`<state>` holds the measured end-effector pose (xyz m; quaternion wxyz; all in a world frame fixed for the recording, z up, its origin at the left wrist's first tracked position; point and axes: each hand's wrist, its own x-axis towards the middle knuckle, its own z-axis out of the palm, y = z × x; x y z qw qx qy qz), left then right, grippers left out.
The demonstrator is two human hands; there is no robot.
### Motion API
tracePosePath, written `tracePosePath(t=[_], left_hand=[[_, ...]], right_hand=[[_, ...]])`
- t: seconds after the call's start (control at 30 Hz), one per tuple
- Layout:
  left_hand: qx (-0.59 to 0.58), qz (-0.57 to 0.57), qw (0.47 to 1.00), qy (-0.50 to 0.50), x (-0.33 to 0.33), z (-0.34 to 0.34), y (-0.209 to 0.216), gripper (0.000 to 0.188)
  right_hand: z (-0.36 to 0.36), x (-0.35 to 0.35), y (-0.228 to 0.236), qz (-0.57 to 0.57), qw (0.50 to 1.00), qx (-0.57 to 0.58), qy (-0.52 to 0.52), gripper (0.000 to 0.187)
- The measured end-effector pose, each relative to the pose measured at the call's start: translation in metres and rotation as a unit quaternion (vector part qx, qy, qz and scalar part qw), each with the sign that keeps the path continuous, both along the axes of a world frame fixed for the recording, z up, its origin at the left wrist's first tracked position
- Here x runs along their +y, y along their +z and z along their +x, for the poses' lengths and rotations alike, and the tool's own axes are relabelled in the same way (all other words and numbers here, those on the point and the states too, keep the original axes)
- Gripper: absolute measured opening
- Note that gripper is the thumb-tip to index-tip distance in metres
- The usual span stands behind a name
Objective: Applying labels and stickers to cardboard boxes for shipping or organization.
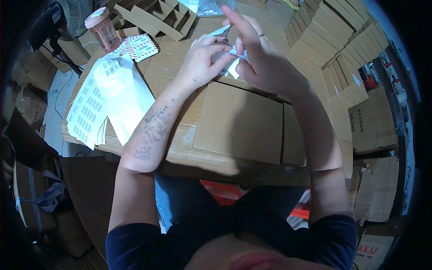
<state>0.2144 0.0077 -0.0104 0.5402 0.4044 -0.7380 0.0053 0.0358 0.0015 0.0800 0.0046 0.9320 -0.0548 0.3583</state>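
Note:
Both hands meet over the far middle of the table around a small white and bluish piece of paper or film (220,31); its exact kind I cannot make out. My left hand (204,58) is closed, its bent fingers and thumb gripping the piece. My right hand (254,49) comes in from the other side with its index finger stretched up, while the thumb and another finger pinch the edge nearest them. Below the hands lie closed flat brown cardboard boxes (240,121), partly in shadow.
Sheets of printed labels (92,101) fan out at the left, beside a pink-lidded clear jar (102,31) and red-and-white patterned cards (145,47). Cardboard dividers (157,15) lie behind them. Stacked brown boxes (333,31) rise at the right; a black fan (67,20) stands far left.

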Motion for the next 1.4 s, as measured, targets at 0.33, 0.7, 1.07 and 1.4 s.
tracePosePath(t=[0.33,0.7,1.07,1.4], left_hand=[[-0.114,-0.065,0.991,-0.018,0.0,-0.002,-0.001,0.029],[0.024,0.049,0.992,-0.113,0.003,-0.005,0.004,0.025],[0.129,0.119,0.983,-0.05,-0.024,0.012,-0.022,0.021],[0.142,0.193,0.971,-0.005,-0.022,0.019,-0.018,0.024]], right_hand=[[0.001,0.002,0.001,-0.003,0.998,0.058,0.007,0.084],[0.007,-0.029,-0.005,-0.235,0.929,-0.24,0.154,0.075],[-0.013,0.033,-0.043,0.215,0.938,-0.138,0.234,0.1],[-0.019,0.074,-0.073,0.583,0.803,0.077,0.1,0.109]])
